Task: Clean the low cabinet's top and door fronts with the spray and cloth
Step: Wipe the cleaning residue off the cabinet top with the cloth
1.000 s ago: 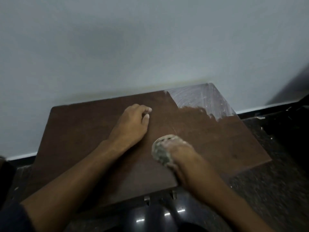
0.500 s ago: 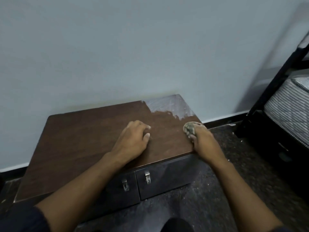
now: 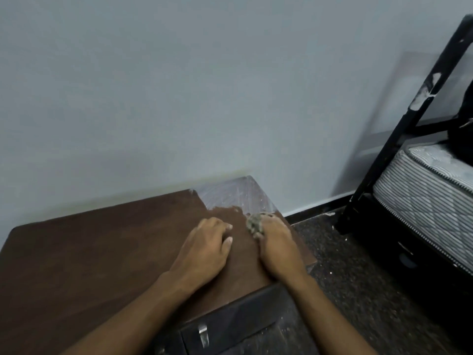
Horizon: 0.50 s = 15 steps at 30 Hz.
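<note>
The low cabinet has a dark brown wooden top [image 3: 102, 252] set against the wall. Its far right corner carries a whitish dusty patch [image 3: 238, 194]. My right hand [image 3: 277, 248] presses a wadded grey cloth [image 3: 254, 224] onto the top at the edge of that patch. My left hand [image 3: 204, 249] rests on the top just left of it, fingers curled under, holding nothing. A dark door front [image 3: 243, 326] with a small metal handle [image 3: 203, 331] shows below the top's front edge. No spray bottle is in view.
A grey-white wall [image 3: 204, 85] rises behind the cabinet. To the right stands a black bed frame [image 3: 399, 139] with a striped mattress [image 3: 430, 198]. Dark speckled floor [image 3: 358, 290] lies between cabinet and bed.
My right hand with the cloth has swept from the middle of the top toward the far right corner by the dusty patch. My view shifted right, and the left hand stayed in place.
</note>
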### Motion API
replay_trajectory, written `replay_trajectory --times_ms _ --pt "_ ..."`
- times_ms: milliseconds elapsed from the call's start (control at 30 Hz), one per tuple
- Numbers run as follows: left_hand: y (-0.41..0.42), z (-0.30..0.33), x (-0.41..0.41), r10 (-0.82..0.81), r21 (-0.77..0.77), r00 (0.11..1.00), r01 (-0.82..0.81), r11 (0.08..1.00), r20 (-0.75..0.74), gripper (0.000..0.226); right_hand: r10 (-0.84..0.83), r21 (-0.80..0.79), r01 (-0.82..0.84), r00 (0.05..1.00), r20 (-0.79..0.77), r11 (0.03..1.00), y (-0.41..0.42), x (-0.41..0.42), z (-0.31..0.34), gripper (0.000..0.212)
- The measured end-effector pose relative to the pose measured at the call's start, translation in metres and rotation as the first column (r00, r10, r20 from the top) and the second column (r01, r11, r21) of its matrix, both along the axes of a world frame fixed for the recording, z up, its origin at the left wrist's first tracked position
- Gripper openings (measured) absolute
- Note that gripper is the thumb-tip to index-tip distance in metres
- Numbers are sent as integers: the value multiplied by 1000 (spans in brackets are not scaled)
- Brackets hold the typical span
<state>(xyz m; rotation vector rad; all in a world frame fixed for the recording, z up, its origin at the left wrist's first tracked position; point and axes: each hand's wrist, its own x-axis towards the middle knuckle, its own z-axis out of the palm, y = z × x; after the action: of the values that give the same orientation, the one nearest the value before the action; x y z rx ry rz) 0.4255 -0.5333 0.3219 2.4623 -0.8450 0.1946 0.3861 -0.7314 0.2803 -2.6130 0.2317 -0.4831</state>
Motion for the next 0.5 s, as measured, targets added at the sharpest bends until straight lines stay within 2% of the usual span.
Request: replay_trajectory --times_ms 100,200,367,500 --pt "-19 -6 10 -52 -1 999 52 999 7 31 -122 -28 120 989 -88 992 -38 50 -4 33" --pt "-36 -10 20 -79 2 997 79 997 13 36 -188 -30 186 979 -73 982 -40 71 -4 36" --pt "-42 -17 39 -98 11 995 98 995 21 38 -71 -76 67 996 -58 995 -12 33 -17 50" --pt "-44 -17 46 -125 17 991 124 992 37 35 -151 -34 148 985 -87 988 -34 96 -15 46"
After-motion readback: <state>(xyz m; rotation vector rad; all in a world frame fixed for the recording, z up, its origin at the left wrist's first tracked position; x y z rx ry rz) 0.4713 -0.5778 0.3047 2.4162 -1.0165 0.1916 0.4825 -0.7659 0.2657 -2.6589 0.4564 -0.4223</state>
